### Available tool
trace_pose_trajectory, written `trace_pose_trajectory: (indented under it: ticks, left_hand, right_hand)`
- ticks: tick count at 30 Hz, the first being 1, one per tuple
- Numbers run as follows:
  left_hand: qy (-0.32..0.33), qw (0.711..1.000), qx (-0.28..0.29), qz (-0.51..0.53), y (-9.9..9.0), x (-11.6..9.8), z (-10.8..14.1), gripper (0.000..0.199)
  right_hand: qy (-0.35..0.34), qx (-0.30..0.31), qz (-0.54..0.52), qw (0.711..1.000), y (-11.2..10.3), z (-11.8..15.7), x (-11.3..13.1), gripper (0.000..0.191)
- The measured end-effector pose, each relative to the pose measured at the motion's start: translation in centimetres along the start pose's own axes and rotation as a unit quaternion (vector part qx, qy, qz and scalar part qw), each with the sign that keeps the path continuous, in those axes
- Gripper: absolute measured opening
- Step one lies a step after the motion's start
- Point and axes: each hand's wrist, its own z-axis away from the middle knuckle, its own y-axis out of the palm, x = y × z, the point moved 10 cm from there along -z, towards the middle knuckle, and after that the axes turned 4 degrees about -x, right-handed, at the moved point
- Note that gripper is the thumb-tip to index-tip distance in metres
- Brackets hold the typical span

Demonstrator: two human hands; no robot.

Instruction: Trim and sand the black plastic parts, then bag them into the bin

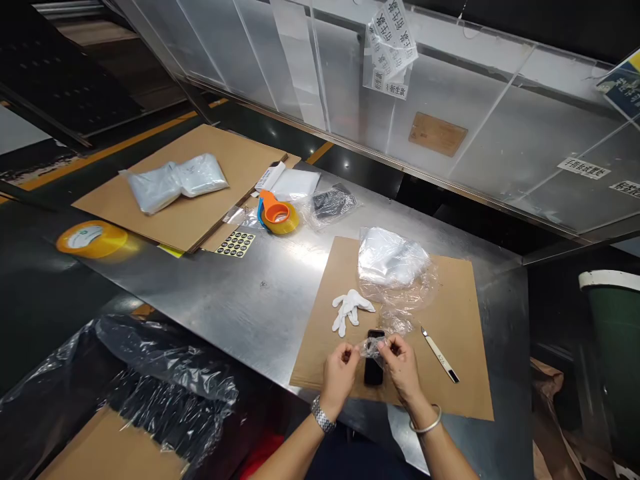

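Note:
Between my two hands stretches a small clear plastic bag (373,347), pinched at both sides. My left hand (341,370), with a metal watch on its wrist, is closed on the bag's left edge. A light-coloured bangle sits on my right wrist, and my right hand (400,360) is closed on the bag's right side. Under the bag lies a black phone-like device (373,372) on a cardboard sheet (320,360). White gloves (351,309) rest beyond my left hand. To the right of my right hand lies a craft knife (440,355) with a pale handle.
Clear plastic bags (393,259) lie at the cardboard's far side. Further left are a tape dispenser (277,215), a sticker sheet (236,244), stacked cardboard (215,143) with plastic packs (177,180), and a tape roll (90,239). A translucent panel (340,73) borders the metal table (250,293).

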Motion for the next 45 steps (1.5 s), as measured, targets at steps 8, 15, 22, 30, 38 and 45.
trace_pose_trajectory:
  ticks: [8,15,22,30,38,45]
  left_hand:
    - [0.170,0.973,0.021,-0.155,-1.6,-2.3,0.4,0.027]
    - [0.101,0.957,-0.073,-0.263,-4.7,3.0,-1.9,0.039]
    - [0.032,0.942,-0.051,-0.331,-4.0,6.0,-1.4,0.017]
    - [0.014,0.937,-0.006,-0.348,-2.0,4.2,-0.6,0.020]
    - [0.068,0.944,0.098,-0.309,1.3,3.1,-0.6,0.022]
    - [0.098,0.942,0.108,-0.302,3.7,4.6,1.9,0.021]
  right_hand:
    - [-0.108,0.050,0.096,0.988,3.1,1.5,2.3,0.014]
    - [0.018,-0.054,0.205,0.977,0.7,2.6,-3.6,0.030]
    - [0.132,-0.043,0.232,0.963,0.6,5.7,-9.8,0.032]
    - [0.118,0.123,0.032,0.985,1.5,8.4,-7.7,0.045]
    - [0.162,0.190,-0.027,0.968,1.6,8.9,-11.8,0.039]
    - [0.147,0.126,0.098,0.976,-0.5,8.2,-15.2,0.026]
